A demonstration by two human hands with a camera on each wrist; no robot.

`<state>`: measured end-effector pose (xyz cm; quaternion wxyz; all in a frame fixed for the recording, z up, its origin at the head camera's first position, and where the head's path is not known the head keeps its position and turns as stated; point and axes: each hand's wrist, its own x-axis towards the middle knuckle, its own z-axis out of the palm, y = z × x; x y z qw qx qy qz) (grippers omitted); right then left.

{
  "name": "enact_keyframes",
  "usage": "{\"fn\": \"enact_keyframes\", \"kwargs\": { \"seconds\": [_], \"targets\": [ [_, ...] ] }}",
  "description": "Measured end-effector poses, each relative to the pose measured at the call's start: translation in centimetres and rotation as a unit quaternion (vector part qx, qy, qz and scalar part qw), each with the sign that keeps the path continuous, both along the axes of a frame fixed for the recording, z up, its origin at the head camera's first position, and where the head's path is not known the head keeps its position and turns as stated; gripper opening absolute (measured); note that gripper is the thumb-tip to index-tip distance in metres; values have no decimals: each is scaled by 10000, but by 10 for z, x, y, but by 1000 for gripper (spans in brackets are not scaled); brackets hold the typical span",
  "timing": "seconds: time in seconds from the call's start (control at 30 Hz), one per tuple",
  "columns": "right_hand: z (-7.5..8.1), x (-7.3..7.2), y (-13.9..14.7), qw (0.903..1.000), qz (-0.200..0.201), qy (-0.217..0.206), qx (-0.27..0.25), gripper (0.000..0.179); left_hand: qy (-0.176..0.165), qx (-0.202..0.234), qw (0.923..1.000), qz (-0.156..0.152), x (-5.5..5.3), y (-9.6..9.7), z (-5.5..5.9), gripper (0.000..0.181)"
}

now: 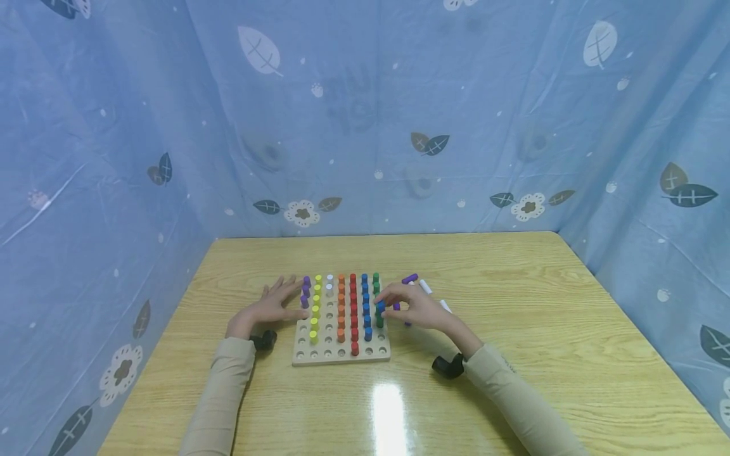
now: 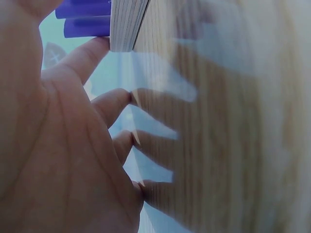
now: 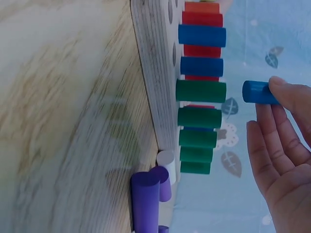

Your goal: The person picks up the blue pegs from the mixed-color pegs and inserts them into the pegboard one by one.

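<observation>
A wooden pegboard [image 1: 341,361] lies on the table with upright pegs in colour columns: purple [image 1: 305,291], yellow [image 1: 315,311], white [image 1: 329,290], orange [image 1: 341,310], red [image 1: 354,310], blue [image 1: 366,309] and green [image 1: 376,278]. My right hand [image 1: 421,310] pinches a blue peg [image 3: 257,92] between thumb and fingers. In the right wrist view that peg is apart from the tops of the standing green pegs [image 3: 200,91]. At the board's left edge, my left hand [image 1: 268,308] rests with fingers spread. Its index fingertip is right at the board's side, by the purple pegs.
Loose purple [image 1: 410,278] and white pegs [image 1: 426,287] lie on the table right of the board, some partly hidden behind my right hand. The front holes of several columns are bare. A blue patterned curtain [image 1: 365,126] surrounds the table's back and sides.
</observation>
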<state>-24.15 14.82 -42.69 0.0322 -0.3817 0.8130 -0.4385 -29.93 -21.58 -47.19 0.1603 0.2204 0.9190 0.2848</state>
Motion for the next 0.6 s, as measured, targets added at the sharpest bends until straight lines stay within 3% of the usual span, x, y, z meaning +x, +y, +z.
{"fn": "enact_keyframes", "kwargs": {
  "seconds": [0.23, 0.6],
  "targets": [
    [-7, -1, 0, 9994, 32, 305, 187, 27, -15, 34, 10000, 10, 0, 0, 0, 91],
    [-3, 5, -5, 9994, 173, 71, 302, 24, -7, 66, 10000, 9, 0, 0, -1, 91]
  ]
}}
